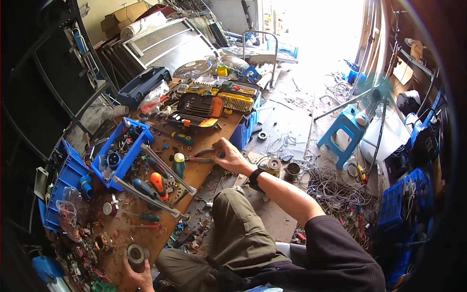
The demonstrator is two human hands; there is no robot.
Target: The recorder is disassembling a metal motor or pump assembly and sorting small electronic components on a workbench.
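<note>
My right hand (pixel 230 158), with a dark band on its wrist, is closed on the handle end of a pair of pliers (pixel 202 155) over the table's right edge. The jaws point left, toward a green screwdriver with a yellow end (pixel 178 164). Low at the near edge, my left hand (pixel 140 277) grips a grey, round metal part (pixel 136 256) with a hole in its top. Its lower side is hidden by my fingers. Between my hands lie an orange-handled screwdriver (pixel 158 183), a metal puller-like frame with two long arms (pixel 168 168) and a thin red screwdriver (pixel 146 226).
A blue crate (pixel 127 168) of small parts stands on the wooden table (pixel 168 232). Farther back lies an open case of hex keys (pixel 197 109). Right of the table are tangled wires (pixel 335 190) on the floor and a blue stool (pixel 344 129).
</note>
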